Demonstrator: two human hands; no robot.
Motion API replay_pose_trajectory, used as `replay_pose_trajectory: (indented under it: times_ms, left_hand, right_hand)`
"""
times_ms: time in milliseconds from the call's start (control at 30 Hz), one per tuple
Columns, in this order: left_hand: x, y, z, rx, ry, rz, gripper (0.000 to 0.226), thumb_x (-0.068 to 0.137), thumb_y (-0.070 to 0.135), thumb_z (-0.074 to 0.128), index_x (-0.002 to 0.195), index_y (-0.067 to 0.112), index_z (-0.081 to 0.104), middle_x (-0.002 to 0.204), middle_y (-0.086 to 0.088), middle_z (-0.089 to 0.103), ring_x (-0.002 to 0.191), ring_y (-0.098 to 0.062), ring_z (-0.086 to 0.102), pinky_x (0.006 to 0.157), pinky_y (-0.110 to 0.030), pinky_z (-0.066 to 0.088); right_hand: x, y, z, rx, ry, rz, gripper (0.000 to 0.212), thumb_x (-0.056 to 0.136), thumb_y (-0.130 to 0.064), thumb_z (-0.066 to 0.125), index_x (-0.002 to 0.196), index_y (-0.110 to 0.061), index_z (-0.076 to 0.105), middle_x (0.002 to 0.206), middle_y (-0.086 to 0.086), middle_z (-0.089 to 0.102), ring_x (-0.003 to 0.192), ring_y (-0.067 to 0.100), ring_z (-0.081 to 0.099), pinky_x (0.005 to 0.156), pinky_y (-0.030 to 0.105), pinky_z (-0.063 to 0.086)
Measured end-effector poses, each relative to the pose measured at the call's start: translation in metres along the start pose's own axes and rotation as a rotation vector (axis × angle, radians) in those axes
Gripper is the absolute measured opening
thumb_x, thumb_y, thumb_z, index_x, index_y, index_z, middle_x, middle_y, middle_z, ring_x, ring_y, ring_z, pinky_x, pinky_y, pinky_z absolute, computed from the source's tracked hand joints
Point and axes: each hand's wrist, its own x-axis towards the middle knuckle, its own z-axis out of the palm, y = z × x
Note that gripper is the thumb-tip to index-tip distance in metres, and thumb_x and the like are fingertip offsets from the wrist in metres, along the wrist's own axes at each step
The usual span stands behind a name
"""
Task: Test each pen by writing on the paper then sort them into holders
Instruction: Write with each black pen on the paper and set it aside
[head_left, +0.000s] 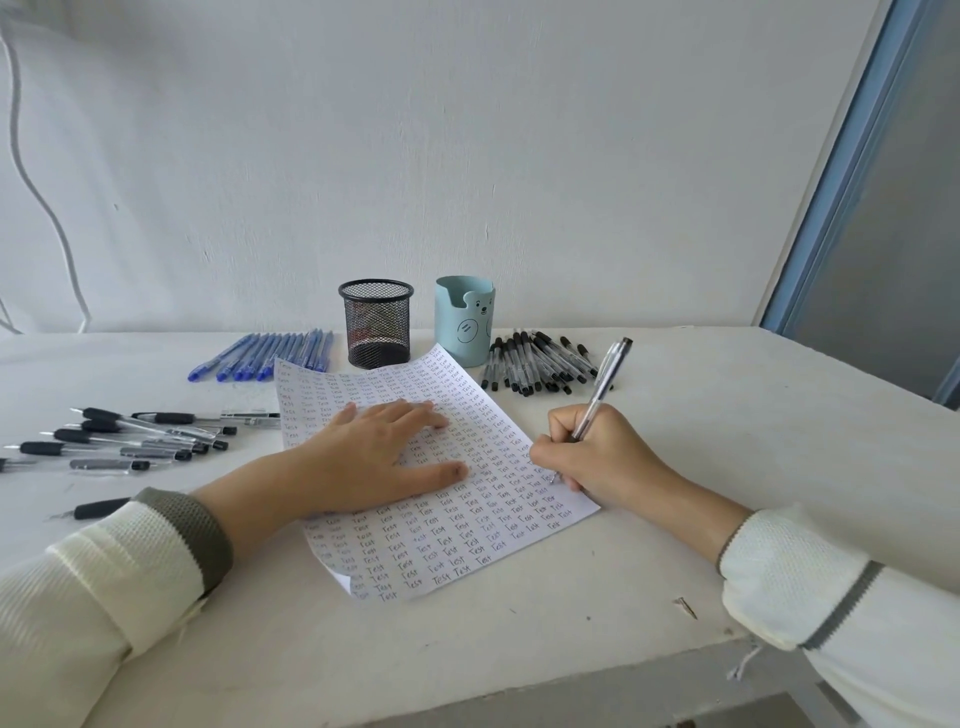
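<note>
The paper (441, 540) lies at the table's (727, 519) centre. The left hand (374, 457) presses it flat, fingers spread. At its 3 o'clock edge the right hand (597, 457) pinches a pen (605, 384), tip on the sheet. Black pens (140, 436) lie at 9, blue pens (270, 356) at 11, a mesh holder (377, 325) at 12, a blue holder (465, 322) at 1 and capped pens (540, 364) at 2.

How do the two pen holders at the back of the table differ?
The black mesh holder is see-through wire with a plain round rim; the blue bear holder is solid, with a bear face and a notched rim. Both stand upright behind the paper, nothing sticking out of either.
</note>
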Motion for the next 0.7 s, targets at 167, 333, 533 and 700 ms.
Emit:
replay_pose_trajectory:
  times_ms: [167,333,533,700]
  left_hand:
    - [-0.0010,0.0016,-0.0006,0.006,-0.003,0.000,0.083,0.076,0.089,0.025,0.147,0.047,0.024,0.160,0.018,0.016,0.148,-0.010,0.017,0.122,-0.047,0.003]
    - [-0.0003,0.0005,0.0001,0.007,0.000,0.002,0.083,0.075,0.090,0.024,0.146,0.047,0.024,0.160,0.018,0.016,0.148,-0.010,0.017,0.122,-0.048,0.004]
    - [0.0012,-0.0024,0.0013,-0.002,0.004,0.008,0.088,0.070,0.094,0.021,0.146,0.048,0.024,0.160,0.018,0.017,0.147,-0.010,0.018,0.122,-0.048,0.005]
    - [-0.0001,0.0012,0.0000,0.001,-0.002,-0.002,0.083,0.075,0.089,0.025,0.147,0.048,0.023,0.161,0.017,0.015,0.148,-0.010,0.016,0.123,-0.047,0.003]
  right_hand:
    - [-0.0003,-0.0009,-0.0004,0.014,-0.006,0.011,0.046,0.080,0.002,0.065,0.048,-0.016,0.036,0.040,-0.002,0.035,0.039,0.014,0.038,0.043,0.018,0.034]
    - [0.0005,-0.0015,-0.0008,0.005,-0.001,0.012,0.048,0.079,0.004,0.063,0.047,-0.017,0.033,0.044,-0.002,0.026,0.038,0.013,0.034,0.042,0.015,0.035]
    - [0.0007,-0.0015,-0.0008,0.034,-0.015,0.002,0.050,0.080,0.006,0.062,0.047,-0.017,0.032,0.040,-0.002,0.028,0.035,0.007,0.026,0.041,0.016,0.032]
    - [0.0000,-0.0006,-0.0015,0.053,-0.004,-0.008,0.055,0.078,0.008,0.061,0.042,-0.021,0.030,0.039,-0.004,0.028,0.037,0.008,0.026,0.041,0.014,0.032]
